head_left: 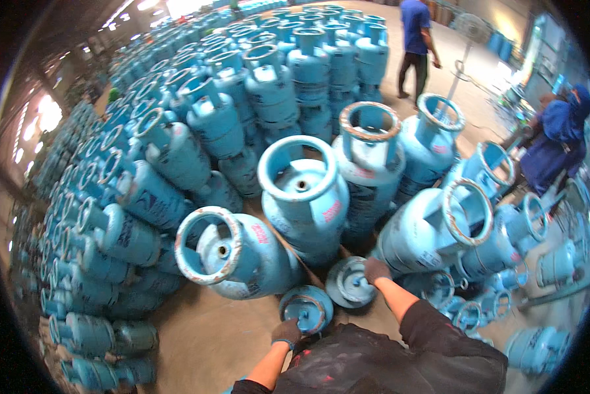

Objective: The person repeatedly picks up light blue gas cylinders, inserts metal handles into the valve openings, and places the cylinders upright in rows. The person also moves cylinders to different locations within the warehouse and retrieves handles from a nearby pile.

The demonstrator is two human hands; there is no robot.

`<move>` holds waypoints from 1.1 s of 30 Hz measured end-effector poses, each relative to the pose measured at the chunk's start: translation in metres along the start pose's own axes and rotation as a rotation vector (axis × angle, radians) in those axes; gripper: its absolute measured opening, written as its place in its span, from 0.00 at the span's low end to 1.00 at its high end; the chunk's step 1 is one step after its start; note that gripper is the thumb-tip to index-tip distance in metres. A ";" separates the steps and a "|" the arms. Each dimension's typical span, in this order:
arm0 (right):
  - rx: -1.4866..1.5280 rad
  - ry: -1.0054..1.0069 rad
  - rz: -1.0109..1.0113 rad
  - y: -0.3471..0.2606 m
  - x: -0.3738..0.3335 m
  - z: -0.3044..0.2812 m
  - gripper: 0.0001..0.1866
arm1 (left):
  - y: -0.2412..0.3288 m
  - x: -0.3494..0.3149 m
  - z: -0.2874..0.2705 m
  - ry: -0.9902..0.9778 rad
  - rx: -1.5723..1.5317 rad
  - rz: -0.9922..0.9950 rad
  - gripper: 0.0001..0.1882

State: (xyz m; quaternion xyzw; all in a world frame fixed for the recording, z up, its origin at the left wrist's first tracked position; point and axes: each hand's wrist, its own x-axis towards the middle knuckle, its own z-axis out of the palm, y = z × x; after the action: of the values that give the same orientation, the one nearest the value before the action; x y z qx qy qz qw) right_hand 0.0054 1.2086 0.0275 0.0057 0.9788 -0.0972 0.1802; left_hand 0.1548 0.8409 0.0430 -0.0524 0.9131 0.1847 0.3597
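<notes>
Two small blue gas cylinders stand in front of me on the floor. My left hand [286, 332], in a dark brown glove, is closed on the top of the nearer small gas cylinder [315, 303]. The gloved right hand [376, 269] grips the other small gas cylinder [341, 295] at its top fitting. Just beyond them stand tall blue gas cylinders with ring collars. One tall cylinder [259, 248] leans at the left, one [334, 213] is in the middle, and another [407, 230] is at the right. The fingers' exact hold is partly hidden by the gloves.
Stacked blue cylinders [269, 88] fill the left and far side. More small cylinders [466, 315] stand close on my right. A person in dark blue [554, 141] is at the right; another person [414, 39] stands farther back near a stand fan [472, 27].
</notes>
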 end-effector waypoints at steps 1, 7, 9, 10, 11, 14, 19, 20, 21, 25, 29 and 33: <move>-0.060 -0.162 0.035 -0.001 0.002 -0.001 0.17 | 0.002 0.003 -0.006 0.004 0.082 0.089 0.21; -0.129 -0.090 -0.543 0.005 -0.031 -0.011 0.18 | -0.001 0.011 -0.043 -0.077 0.184 0.246 0.23; -0.039 -0.079 -0.335 0.012 -0.031 -0.006 0.18 | -0.004 -0.001 -0.041 -0.024 0.051 0.217 0.24; -0.114 -0.083 -0.375 0.015 -0.027 -0.001 0.17 | -0.003 -0.005 -0.038 -0.009 -0.223 0.114 0.29; -0.187 -0.091 -0.417 0.019 -0.021 0.004 0.17 | -0.003 -0.009 -0.036 -0.076 -0.481 -0.064 0.34; -0.112 -0.076 -0.239 0.019 -0.001 0.016 0.17 | -0.002 -0.005 -0.028 -0.133 -0.507 -0.170 0.35; 0.344 -0.186 0.115 0.005 -0.022 0.013 0.22 | -0.009 0.033 -0.023 -0.305 0.788 0.575 0.27; 0.112 -0.062 -0.071 0.004 -0.032 0.010 0.17 | -0.010 0.037 -0.021 -0.274 0.537 0.409 0.26; 0.036 0.004 -0.151 0.003 -0.037 0.007 0.16 | -0.010 0.041 -0.021 -0.201 0.286 0.266 0.26; -0.232 -0.119 -0.393 0.003 -0.037 0.003 0.12 | 0.002 0.039 -0.024 -0.110 0.349 0.146 0.27; -0.080 -0.126 -0.300 0.006 -0.010 0.008 0.13 | 0.026 0.026 -0.030 -0.118 0.506 0.305 0.19; -0.002 -0.196 -0.218 0.006 -0.013 0.010 0.25 | 0.018 0.010 -0.030 0.014 0.590 0.591 0.12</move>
State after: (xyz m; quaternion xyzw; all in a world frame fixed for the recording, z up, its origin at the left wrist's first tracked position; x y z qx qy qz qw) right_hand 0.0210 1.2129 0.0222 -0.1104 0.9514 -0.1153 0.2632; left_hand 0.1244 0.8461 0.0621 0.3158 0.9050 0.0102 0.2848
